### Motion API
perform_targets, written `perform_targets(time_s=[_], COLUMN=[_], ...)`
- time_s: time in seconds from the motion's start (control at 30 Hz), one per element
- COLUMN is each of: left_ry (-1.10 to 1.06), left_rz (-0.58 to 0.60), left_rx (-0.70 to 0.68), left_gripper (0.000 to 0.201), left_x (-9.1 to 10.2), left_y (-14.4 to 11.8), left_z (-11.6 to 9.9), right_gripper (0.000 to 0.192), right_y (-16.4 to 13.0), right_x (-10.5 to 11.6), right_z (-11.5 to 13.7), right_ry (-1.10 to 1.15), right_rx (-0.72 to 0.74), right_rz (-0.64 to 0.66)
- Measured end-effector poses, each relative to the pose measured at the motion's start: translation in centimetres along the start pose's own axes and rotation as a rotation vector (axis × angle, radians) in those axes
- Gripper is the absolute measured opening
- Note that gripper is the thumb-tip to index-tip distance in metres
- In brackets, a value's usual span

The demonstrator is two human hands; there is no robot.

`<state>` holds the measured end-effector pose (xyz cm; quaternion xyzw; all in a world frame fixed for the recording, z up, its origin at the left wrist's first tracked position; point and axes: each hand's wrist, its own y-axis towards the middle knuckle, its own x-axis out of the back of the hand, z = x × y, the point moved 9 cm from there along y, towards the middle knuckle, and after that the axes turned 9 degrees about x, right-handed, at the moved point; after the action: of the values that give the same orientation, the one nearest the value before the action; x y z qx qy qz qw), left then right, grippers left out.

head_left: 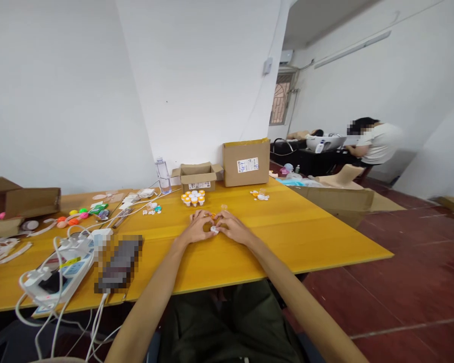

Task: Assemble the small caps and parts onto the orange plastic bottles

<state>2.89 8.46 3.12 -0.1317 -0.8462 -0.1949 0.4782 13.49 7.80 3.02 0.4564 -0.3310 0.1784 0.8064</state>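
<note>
left hand (197,228) and right hand (233,228), fingertips pinching small white plastic part (214,229), orange-and-white pieces (193,198) clustered just beyond, slightly left

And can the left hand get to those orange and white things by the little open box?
Probably yes: the orange and white things stand just beyond the left hand, with nothing showing in between. It does seem busy with the small white piece, though.

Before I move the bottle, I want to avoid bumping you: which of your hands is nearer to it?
Left. The left hand is in front of the bottle and off to its right; the right hand is farther right, past the left one.
</note>
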Motion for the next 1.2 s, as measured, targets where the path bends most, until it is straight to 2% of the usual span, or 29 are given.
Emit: perform_targets(time_s=[0.37,0.8,1.2], left_ry=[0.005,0.031,0.028], left_rz=[-0.014,0.007,-0.008], left_rx=[-0.023,-0.009,-0.030], left_gripper=[0.017,0.014,0.015], left_x=[0.11,0.02,0.06], left_y=[-0.03,-0.06,-0.05], left_z=[-0.23,-0.32,-0.33], right_gripper=[0.010,0.011,0.013], right_y=[-0.11,-0.11,-0.10], right_x=[-0.14,-0.15,0.05], right_z=[-0.17,-0.89,-0.60], right_ry=[-0.011,0.049,0.018], right_rx=[0.004,-0.060,-0.019], right_rz=[-0.021,-0.039,-0.075])
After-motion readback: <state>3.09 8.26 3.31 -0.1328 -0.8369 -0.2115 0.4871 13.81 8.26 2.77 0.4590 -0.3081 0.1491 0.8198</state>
